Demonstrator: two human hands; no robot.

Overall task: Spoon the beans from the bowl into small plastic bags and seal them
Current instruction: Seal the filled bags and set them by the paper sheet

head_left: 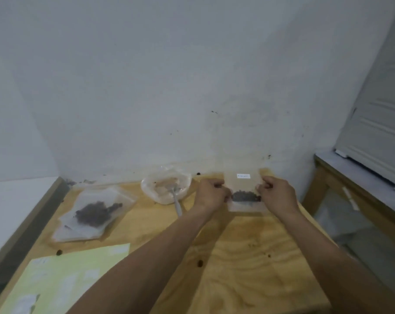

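A small clear plastic bag (244, 184) with a white label stands upright above the wooden table (248, 257) near the far edge. Dark beans (245, 196) lie in its lower part. My left hand (211, 193) pinches the bag's left side and my right hand (275, 192) pinches its right side. To the left stands a clear bowl (166, 185) with a white spoon (177, 203) leaning in it, handle toward me. Further left lies a filled bag of beans (94, 211) on top of flat bags.
A pale yellow sheet (63, 282) lies at the table's near left. A few stray beans (200, 263) dot the tabletop. A white wall rises right behind the table. A second table (350, 175) with a white panel stands to the right, across a gap.
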